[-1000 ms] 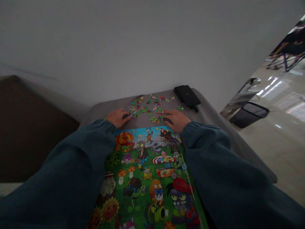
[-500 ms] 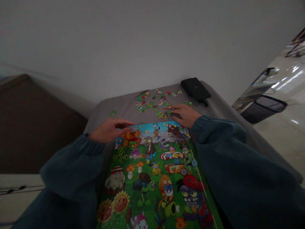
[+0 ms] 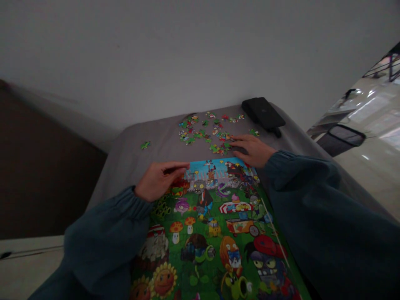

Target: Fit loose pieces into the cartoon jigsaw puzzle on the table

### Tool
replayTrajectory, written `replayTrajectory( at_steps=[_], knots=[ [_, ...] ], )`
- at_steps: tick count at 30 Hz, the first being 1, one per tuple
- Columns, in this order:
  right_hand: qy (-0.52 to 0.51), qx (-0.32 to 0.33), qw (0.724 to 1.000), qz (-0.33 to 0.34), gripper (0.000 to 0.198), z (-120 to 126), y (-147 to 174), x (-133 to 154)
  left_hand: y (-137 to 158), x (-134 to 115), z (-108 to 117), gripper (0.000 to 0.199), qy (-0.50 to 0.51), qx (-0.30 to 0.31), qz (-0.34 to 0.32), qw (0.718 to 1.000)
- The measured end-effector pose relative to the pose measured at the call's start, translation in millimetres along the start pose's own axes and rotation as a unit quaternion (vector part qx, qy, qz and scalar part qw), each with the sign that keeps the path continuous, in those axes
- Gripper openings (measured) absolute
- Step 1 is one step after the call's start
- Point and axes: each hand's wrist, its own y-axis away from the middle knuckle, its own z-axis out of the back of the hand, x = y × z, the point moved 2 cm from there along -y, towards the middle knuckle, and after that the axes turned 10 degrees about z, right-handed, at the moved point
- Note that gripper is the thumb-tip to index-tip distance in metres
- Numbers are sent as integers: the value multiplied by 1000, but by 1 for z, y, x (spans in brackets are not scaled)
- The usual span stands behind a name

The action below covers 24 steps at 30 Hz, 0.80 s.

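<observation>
We see the puzzle lying on the grey surface between our sleeves. Our left hand rests at its upper left corner, fingers curled together with thumb against forefinger; whether they pinch a piece we cannot tell. Our right hand lies flat, fingers spread, just past the upper right corner, touching the loose pieces scattered beyond the top edge. One piece sits apart to the left amid bare cloth. A black case lies near the far right edge.
</observation>
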Motion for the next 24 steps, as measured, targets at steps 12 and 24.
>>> replayTrajectory(
  at_steps=[12,24],
  knots=[
    [-5,-2,1000,1,43,-1,1,-1,-5,3,-6,38,-187,-27,-134,973],
    [2,16,1000,-5,45,2,0,2,14,-2,0,33,-303,-3,-242,922]
  ],
)
